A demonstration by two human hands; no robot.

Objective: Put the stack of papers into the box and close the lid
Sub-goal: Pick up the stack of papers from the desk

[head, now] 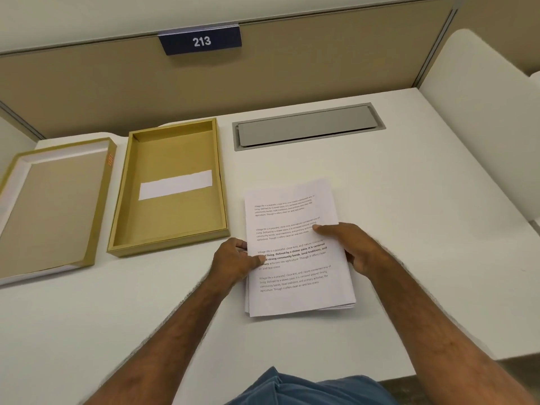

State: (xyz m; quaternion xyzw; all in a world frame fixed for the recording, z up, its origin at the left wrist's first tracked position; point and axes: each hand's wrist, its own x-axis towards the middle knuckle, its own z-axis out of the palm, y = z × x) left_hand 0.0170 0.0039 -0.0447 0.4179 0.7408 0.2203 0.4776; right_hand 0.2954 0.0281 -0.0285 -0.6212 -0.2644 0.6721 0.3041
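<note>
A stack of papers (295, 209) with printed text sits near the middle of the white desk. My left hand (236, 258) grips its left edge, thumb on top. My right hand (347, 244) grips its right edge, thumb on the top sheet. To the left of the papers stands the open tan box (169, 241), holding only a white strip (175, 185) on its floor. Its lid (96, 217) lies upside down at the far left, beside the box.
A grey cable hatch (306, 127) is set into the white desk (117, 317) behind the papers. A beige partition (87, 89) with a "213" sign (201, 41) closes the back. A white side panel (479, 112) stands at the right.
</note>
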